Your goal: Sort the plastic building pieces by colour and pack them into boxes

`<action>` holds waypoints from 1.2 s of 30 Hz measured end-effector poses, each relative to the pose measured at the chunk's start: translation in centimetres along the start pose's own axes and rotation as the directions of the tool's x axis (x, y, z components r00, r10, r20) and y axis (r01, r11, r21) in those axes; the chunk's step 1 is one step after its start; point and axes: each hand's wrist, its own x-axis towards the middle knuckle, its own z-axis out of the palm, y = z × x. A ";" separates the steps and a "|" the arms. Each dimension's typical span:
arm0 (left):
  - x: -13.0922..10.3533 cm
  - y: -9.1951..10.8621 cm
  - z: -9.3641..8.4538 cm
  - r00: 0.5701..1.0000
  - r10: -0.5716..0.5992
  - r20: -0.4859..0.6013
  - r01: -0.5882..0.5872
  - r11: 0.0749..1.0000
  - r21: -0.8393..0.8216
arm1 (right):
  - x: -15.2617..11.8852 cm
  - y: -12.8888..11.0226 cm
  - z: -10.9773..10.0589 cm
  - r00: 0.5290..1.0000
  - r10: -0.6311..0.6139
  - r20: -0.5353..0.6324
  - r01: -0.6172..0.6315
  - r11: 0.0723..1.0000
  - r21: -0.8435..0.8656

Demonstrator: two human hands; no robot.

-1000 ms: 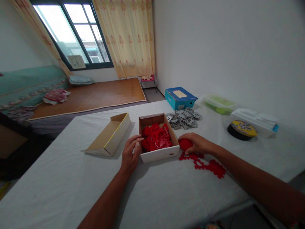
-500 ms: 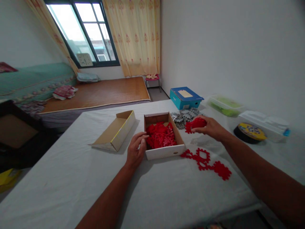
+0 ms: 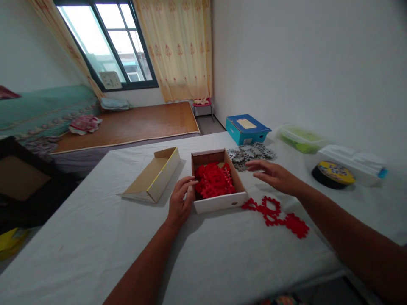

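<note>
A white open cardboard box (image 3: pixel 218 204) stands on the table with a heap of red notched flat pieces (image 3: pixel 216 180) inside. My left hand (image 3: pixel 182 198) grips its left wall, fingertips over the rim and thumb outside. My right hand (image 3: pixel 270 174) hovers to the right of the box, empty, with fingers stretched out and apart. Below it, several red toothed pieces (image 3: pixel 271 214) lie on the cloth by the box's front right corner, some of them open frames and one solid. Grey notched pieces (image 3: pixel 252 153) are piled just beyond my right hand.
The box lid (image 3: pixel 154 176) lies left of the box, inner side up. At the back stands a blue box (image 3: pixel 247 129). Along the wall are a clear tub with green contents (image 3: pixel 302 139), a white packet (image 3: pixel 352 163) and a round black-and-yellow tin (image 3: pixel 333 174). White cloth (image 3: pixel 104 241) covers the table.
My right hand has let go of the red pieces, which now appear on the heap in the box. Its fingers have opened. My left hand stays at the box wall.
</note>
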 end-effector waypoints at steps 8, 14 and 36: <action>0.0 0.0 0.0 1.000 -0.009 -0.002 0.009 1.000 0.005 | -7.4 3.0 3.9 0.964 0.033 0.263 0.088 0.896 -0.436; 0.0 -0.1 -0.1 1.000 -0.020 0.006 0.020 1.000 0.008 | -5.9 2.6 5.5 0.986 -0.088 0.141 0.148 0.852 -0.501; 0.1 0.3 0.1 1.000 0.006 -0.010 -0.006 1.000 -0.001 | 1.6 -0.4 0.1 0.987 -0.033 -0.159 -0.014 0.957 -0.289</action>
